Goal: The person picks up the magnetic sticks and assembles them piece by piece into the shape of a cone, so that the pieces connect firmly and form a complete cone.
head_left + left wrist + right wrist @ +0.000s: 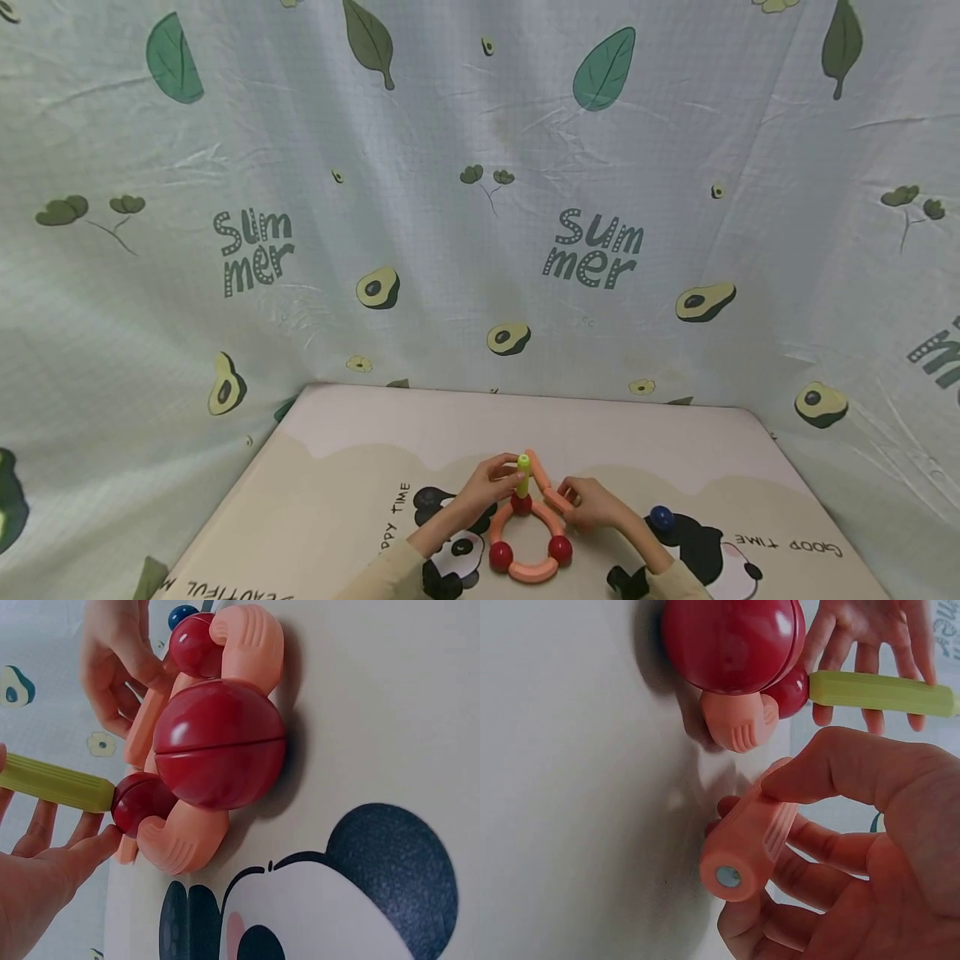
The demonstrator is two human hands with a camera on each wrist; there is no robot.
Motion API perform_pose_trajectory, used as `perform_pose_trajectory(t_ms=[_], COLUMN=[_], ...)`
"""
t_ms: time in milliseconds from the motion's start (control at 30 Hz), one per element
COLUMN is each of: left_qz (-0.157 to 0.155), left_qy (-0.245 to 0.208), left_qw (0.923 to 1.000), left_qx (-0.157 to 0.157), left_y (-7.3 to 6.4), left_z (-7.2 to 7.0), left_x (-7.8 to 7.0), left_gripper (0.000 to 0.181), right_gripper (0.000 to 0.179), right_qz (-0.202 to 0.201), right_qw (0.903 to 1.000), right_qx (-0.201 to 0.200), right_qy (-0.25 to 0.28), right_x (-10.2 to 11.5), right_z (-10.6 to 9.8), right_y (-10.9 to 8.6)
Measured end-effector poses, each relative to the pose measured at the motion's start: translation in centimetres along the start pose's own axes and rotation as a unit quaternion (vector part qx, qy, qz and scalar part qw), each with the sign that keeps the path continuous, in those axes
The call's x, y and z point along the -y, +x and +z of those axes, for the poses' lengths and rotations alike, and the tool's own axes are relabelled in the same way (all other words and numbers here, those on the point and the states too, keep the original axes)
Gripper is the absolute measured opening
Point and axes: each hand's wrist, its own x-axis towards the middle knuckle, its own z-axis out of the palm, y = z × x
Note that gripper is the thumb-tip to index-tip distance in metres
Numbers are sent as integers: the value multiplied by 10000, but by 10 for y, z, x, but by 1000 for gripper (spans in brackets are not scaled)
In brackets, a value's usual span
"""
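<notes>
A ring of red balls [220,744] and curved orange magnetic pieces [534,572] lies on the table. From its far ball [521,504] a yellow-green magnetic rod [523,477] stands up. My left hand [489,485] holds this rod between thumb and fingers, fingertips close to the ball. At the ring's right side, my right hand [596,504] pinches a straight orange magnetic rod [751,836]; a silvery metal disc shows in its end. Another orange rod [537,468] extends beyond it, behind the yellow-green one.
A dark blue ball [662,517] sits on the table to the right of my right hand, beside my forearm. The pale tabletop [337,467] carries printed panda pictures and lettering. A patterned cloth [450,250] hangs behind the far edge and at both sides.
</notes>
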Motion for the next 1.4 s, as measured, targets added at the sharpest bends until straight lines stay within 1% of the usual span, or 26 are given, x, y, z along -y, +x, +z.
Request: perform_pose_trajectory(t_ms=[300,500,700,867,1000,1133,1267,1400], left_qz=[4,14,-18,-109,-132,-164,-67,1], left_qy=[-15,73,64,48,48,32,56,45], left_qw=[10000,10000,10000,9999,9999,9998,10000,10000], left_qx=[-8,42,10,3,-25,-57,-27,-11], left_y=[-1,0,0,1,1,1,1,2], left_z=[0,2,2,2,2,1,0,-1], left_x=[0,4,6,4,2,1,2,3], left_gripper=[37,39,37,36,36,37,36,36], right_gripper=[28,33,34,35,34,32,32,33], right_qz=[-327,-457,-685,-807,-890,-906,-856,-915], right_qw=[9991,9977,9953,9926,9899,9891,9894,9889], right_qx=[101,88,79,32,-42,-200,-369,-511], right_qy=[249,494,676,904,1105,1146,1110,1055], right_x=[-3,-7,-11,-8,-4,-1,1,2], right_z=[-2,-3,-3,-3,-5,-5,-3,-1], right_y=[-4,-9,-13,-16,-20,-22,-24,-27])
